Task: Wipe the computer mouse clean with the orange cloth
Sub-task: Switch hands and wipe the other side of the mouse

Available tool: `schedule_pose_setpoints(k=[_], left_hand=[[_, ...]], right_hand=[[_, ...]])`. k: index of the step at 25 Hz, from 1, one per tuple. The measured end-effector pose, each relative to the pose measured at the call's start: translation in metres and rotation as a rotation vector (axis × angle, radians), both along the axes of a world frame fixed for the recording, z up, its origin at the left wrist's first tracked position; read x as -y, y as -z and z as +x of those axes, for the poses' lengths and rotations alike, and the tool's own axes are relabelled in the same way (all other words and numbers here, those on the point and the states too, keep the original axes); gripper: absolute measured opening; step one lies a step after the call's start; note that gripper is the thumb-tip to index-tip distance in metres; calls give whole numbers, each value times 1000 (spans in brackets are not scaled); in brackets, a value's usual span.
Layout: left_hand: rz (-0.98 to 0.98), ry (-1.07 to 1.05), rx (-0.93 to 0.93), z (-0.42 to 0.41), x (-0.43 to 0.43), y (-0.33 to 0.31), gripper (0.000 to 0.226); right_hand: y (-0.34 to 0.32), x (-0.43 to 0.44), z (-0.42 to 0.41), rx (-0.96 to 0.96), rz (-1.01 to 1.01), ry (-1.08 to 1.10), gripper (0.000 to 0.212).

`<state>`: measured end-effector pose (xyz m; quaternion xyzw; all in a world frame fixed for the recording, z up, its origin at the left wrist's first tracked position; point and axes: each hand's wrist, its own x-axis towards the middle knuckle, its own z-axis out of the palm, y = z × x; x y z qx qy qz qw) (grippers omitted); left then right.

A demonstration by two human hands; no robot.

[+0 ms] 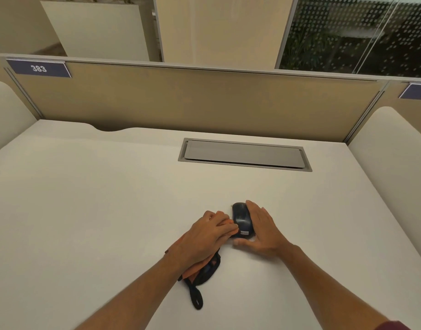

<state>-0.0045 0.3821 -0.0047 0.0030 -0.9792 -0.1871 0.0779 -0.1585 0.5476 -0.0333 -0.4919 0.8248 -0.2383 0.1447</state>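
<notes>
A dark computer mouse point(241, 219) with a small white label at its near end lies on the white desk point(109, 210). My right hand point(261, 231) cups its right side, fingers straight along it and thumb at the near end. My left hand point(208, 233) presses the orange cloth point(225, 223) against the mouse's left side. Most of the cloth is hidden under that hand; its tail point(191, 272) shows beneath my wrist.
A black pouch with a strap point(198, 290) lies under my left wrist, partly covered by the cloth. A grey cable hatch point(244, 154) is set into the desk farther back. A beige partition point(192, 101) closes the far edge, with padded side panels left and right.
</notes>
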Motion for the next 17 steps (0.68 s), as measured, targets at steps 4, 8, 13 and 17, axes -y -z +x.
schedule_pose_setpoints(k=[4,8,13,17], left_hand=[[60,-52,-10,1,0,-1,32],[142,-167,-181,-13,-6,-16,29],[6,-239,-42,-49,-31,-30,36],[-107,-249,49,-54,-38,-25,33]], right_hand=[[-1,0,-8,18,24,-35,112],[-2,1,-8,22,-21,-50,105],[-5,2,-3,56,-125,-34,88],[0,1,-6,31,-107,-37,92]])
